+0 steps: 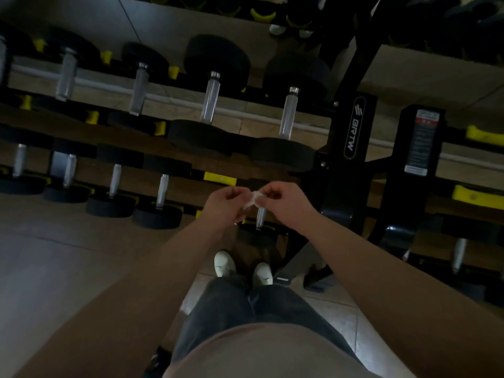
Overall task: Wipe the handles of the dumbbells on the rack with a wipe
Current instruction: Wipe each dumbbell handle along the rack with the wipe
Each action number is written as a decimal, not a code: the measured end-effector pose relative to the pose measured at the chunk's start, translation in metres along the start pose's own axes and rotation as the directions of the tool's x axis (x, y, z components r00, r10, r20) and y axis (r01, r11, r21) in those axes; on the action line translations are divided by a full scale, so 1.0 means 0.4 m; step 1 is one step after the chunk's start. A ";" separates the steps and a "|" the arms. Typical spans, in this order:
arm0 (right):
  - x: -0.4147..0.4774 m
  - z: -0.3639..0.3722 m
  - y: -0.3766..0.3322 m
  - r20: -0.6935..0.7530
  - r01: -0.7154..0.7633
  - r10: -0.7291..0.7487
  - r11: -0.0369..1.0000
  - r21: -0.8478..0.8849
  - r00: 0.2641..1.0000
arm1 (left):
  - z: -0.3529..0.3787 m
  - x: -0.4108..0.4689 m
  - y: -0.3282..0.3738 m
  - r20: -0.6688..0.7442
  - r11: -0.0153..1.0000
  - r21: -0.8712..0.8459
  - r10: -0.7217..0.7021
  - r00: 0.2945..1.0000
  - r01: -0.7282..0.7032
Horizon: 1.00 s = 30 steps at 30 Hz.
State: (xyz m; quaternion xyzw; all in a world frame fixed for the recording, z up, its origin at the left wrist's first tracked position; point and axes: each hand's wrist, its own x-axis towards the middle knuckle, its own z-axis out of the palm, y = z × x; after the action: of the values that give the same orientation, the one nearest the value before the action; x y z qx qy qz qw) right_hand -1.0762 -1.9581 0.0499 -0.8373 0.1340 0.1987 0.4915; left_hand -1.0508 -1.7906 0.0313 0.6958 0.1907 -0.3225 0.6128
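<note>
The small crumpled white wipe (pixel 253 199) is pinched between the fingertips of my left hand (pixel 225 204) and right hand (pixel 285 204), over the nearest chrome dumbbell handle (pixel 261 217) (apparently clear of it). I judge wiping not yet begun here; the black steel rack (pixel 351 126) holds many handles.

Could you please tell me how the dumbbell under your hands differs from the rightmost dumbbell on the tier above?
The dumbbell under the hands has a slimmer handle and smaller heads than the rightmost dumbbell above. Its handle is partly behind the wipe; the upper one's shows whole. Both have black heads and silvery handles.
</note>
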 end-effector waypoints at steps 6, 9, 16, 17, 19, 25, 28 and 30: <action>-0.037 0.014 0.071 0.038 -0.071 0.066 0.985 0.160 0.997 | 0.037 0.018 -0.058 0.035 0.989 0.149 -0.011 0.999 0.006; -0.023 0.031 0.128 0.013 -0.132 0.132 0.968 0.213 0.991 | 0.042 0.073 -0.125 0.014 0.981 0.180 -0.071 0.997 0.067; 0.125 0.145 0.330 -0.137 -0.264 0.272 0.962 0.075 0.952 | -0.007 0.261 -0.313 0.040 0.956 0.259 -0.154 0.987 0.138; 0.157 0.165 0.359 -0.169 -0.267 0.272 0.962 0.051 0.947 | -0.010 0.296 -0.344 0.038 0.956 0.255 -0.157 0.987 0.142; 0.225 0.213 0.419 -0.212 -0.265 0.265 0.964 0.028 0.941 | -0.007 0.366 -0.407 0.040 0.958 0.256 -0.148 0.988 0.133; 0.410 0.350 0.616 -0.247 -0.257 0.211 0.952 -0.169 0.946 | 0.043 0.526 -0.578 0.024 0.891 0.454 -0.003 1.000 -0.008; 0.462 0.380 0.696 -0.277 -0.217 0.167 0.963 -0.161 0.946 | 0.070 0.589 -0.616 0.002 0.875 0.480 0.067 0.998 -0.059; 0.485 0.385 0.729 -0.283 -0.165 0.125 0.979 -0.121 0.951 | 0.087 0.632 -0.633 0.041 0.837 0.538 0.093 0.995 -0.100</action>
State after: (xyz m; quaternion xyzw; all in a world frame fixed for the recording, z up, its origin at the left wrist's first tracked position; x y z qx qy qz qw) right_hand -1.0579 -1.9689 -0.3320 -0.8776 0.2475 0.1256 0.3908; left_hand -1.0436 -1.8129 -0.3273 0.8464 0.0531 -0.3363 0.4095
